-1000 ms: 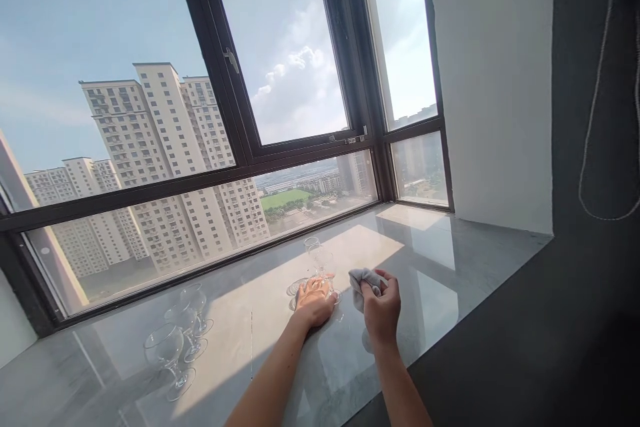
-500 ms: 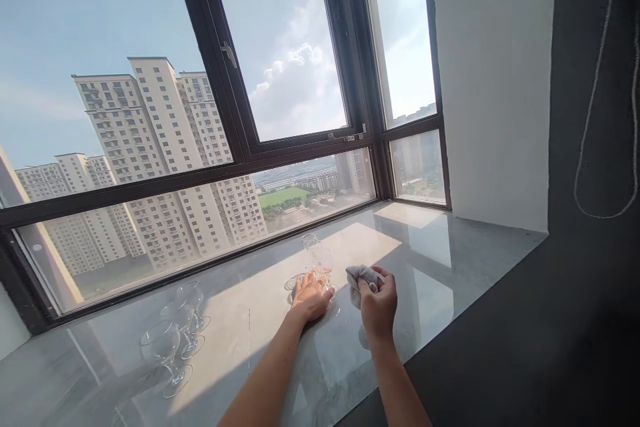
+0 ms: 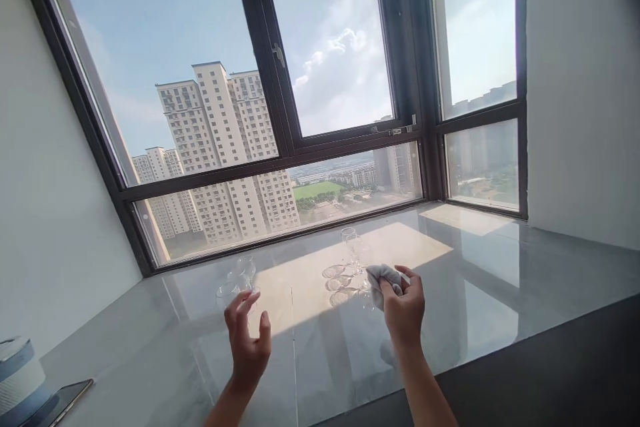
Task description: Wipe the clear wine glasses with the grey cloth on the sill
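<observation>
My left hand point(image 3: 246, 337) is raised over the sill at the left group of clear stemmed glasses. Its fingers are spread apart, with nothing seen in them. A near glass point(image 3: 227, 291) is partly covered by the fingers, and another glass point(image 3: 245, 268) stands just behind. In my right hand point(image 3: 406, 307) is a bunched grey-white cloth point(image 3: 384, 278), pinched between thumb and fingers. Right beside the cloth stands the other group of glasses point(image 3: 349, 236), partly hidden by it; their shadows fall to the left on the sill.
The glossy grey sill point(image 3: 330, 373) ends at a front edge on the lower right. A phone point(image 3: 70, 399) and a blue-and-white cup point(image 3: 20, 373) are at the lower left. Dark-framed windows point(image 3: 287, 147) rise behind the sill.
My left hand has left the right group of glasses and moved left to the other group, fingers apart. The right hand still grips the cloth. The view has turned left.
</observation>
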Tool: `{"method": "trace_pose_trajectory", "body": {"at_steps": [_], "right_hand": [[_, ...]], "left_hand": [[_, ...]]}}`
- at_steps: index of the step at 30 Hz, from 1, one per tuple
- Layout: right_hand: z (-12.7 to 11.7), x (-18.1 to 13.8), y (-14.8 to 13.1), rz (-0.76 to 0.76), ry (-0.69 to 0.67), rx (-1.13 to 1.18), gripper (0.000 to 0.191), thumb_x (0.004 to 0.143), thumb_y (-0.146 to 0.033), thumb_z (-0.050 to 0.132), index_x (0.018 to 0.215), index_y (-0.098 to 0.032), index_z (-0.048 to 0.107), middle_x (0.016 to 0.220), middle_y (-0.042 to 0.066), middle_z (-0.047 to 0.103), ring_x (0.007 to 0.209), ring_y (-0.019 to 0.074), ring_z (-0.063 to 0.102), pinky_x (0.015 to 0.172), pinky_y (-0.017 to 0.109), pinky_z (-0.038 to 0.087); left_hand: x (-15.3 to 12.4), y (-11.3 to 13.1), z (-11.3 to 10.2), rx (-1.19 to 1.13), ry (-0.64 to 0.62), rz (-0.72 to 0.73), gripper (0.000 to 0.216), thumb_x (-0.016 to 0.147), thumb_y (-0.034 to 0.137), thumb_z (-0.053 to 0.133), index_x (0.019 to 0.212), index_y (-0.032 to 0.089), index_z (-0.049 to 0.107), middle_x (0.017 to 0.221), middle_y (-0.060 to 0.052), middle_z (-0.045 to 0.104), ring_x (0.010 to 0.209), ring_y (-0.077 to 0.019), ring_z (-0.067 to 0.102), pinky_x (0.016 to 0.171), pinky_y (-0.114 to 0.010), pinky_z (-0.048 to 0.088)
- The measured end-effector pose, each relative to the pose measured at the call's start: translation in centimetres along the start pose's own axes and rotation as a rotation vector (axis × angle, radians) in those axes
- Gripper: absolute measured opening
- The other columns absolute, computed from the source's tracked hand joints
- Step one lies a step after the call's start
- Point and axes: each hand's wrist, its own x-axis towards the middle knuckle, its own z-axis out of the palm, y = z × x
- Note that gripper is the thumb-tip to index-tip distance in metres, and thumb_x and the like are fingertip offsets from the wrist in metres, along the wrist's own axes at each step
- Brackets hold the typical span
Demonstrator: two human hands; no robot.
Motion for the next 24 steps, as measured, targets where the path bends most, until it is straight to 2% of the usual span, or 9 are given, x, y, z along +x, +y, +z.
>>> {"method": "trace_pose_trajectory", "body": {"at_steps": [3,5,7,10,12,15,19,22,24], "right_hand": [[1.0,-1.0,-0.2,-0.002,-0.055,-0.005,0.053,0.069,-0.042,0.071,0.113,-0.018,0.057,0.09,0.009,0.07,0.072,0.0212,0.066,0.063,0.031,0.052],[1.6,-1.6,-0.2,-0.005,-0.088,-0.017,0.053,0.069,-0.043,0.072,0.113,-0.018,0.058,0.089,0.008,0.071,0.072,0.0213,0.066,0.063,0.031,0.052],[2.2,-2.1,0.0,-0.009,-0.113,-0.028,0.052,0.069,-0.042,0.071,0.113,-0.018,0.057,0.089,0.008,0.071,0.071,0.0212,0.065,0.063,0.032,0.052],[2.7,-2.6,0.4,-0.025,-0.144,-0.033,0.049,0.071,-0.041,0.069,0.113,-0.019,0.057,0.09,0.008,0.071,0.07,0.0207,0.065,0.064,0.032,0.052],[3.0,-2.7,0.7,-0.036,-0.158,-0.021,0.046,0.072,-0.04,0.068,0.112,-0.02,0.057,0.09,0.007,0.071,0.072,0.0209,0.065,0.065,0.032,0.052],[3.6,-2.8,1.1,-0.049,-0.192,-0.003,0.043,0.074,-0.038,0.066,0.112,-0.019,0.056,0.09,0.008,0.071,0.074,0.0213,0.066,0.066,0.032,0.052],[4.5,-3.3,1.2,-0.082,-0.291,-0.014,0.04,0.075,-0.033,0.063,0.111,-0.019,0.056,0.085,0.005,0.072,0.07,0.0192,0.065,0.064,0.029,0.051],[4.9,-3.5,1.2,-0.125,-0.34,-0.059,0.035,0.074,-0.03,0.061,0.107,-0.02,0.057,0.079,0.003,0.071,0.063,0.0173,0.063,0.061,0.027,0.049],[4.7,-3.1,1.3,-0.143,-0.307,-0.114,0.033,0.073,-0.029,0.059,0.106,-0.021,0.057,0.077,0.003,0.071,0.062,0.0173,0.062,0.059,0.026,0.047]], "left_hand": [[-0.7,-3.8,-3.2,0.059,0.195,-0.246,0.071,0.075,0.037,0.066,0.138,0.024,0.035,0.141,-0.011,0.036,0.135,-0.0291,0.036,0.115,-0.051,0.028],[-0.9,-6.3,-3.6,0.04,0.142,-0.46,0.081,0.071,0.039,0.069,0.14,0.024,0.029,0.144,-0.012,0.035,0.138,-0.0304,0.034,0.115,-0.052,0.028],[-0.8,-8.4,-3.1,-0.011,0.045,-0.677,0.08,0.069,0.036,0.069,0.137,0.024,0.029,0.139,-0.014,0.044,0.135,-0.0313,0.039,0.108,-0.052,0.037],[-1.0,-9.3,-1.6,-0.079,-0.068,-0.84,0.065,0.07,0.031,0.064,0.129,0.022,0.037,0.115,-0.01,0.062,0.117,-0.0294,0.057,0.091,-0.046,0.05],[-1.3,-8.3,-0.7,-0.079,-0.153,-0.804,0.048,0.074,0.033,0.059,0.119,0.021,0.047,0.095,-0.006,0.067,0.097,-0.0263,0.066,0.081,-0.041,0.053],[-2.1,-5.2,0.9,-0.103,-0.347,-0.573,0.034,0.082,0.038,0.05,0.111,0.021,0.056,0.082,-0.002,0.067,0.08,-0.0222,0.068,0.078,-0.037,0.054],[-2.7,-0.8,4.6,-0.121,-0.609,-0.199,0.043,0.09,0.033,0.042,0.13,0.022,0.052,0.099,-0.007,0.071,0.095,-0.0217,0.066,0.09,-0.035,0.051],[-2.3,1.2,8.4,-0.093,-0.662,-0.069,0.045,0.093,0.032,0.039,0.135,0.022,0.051,0.115,-0.009,0.069,0.107,-0.0234,0.063,0.094,-0.035,0.05],[-2.0,2.0,10.7,-0.079,-0.648,-0.062,0.047,0.093,0.031,0.038,0.138,0.02,0.049,0.119,-0.01,0.068,0.108,-0.0237,0.063,0.093,-0.034,0.05]]}}
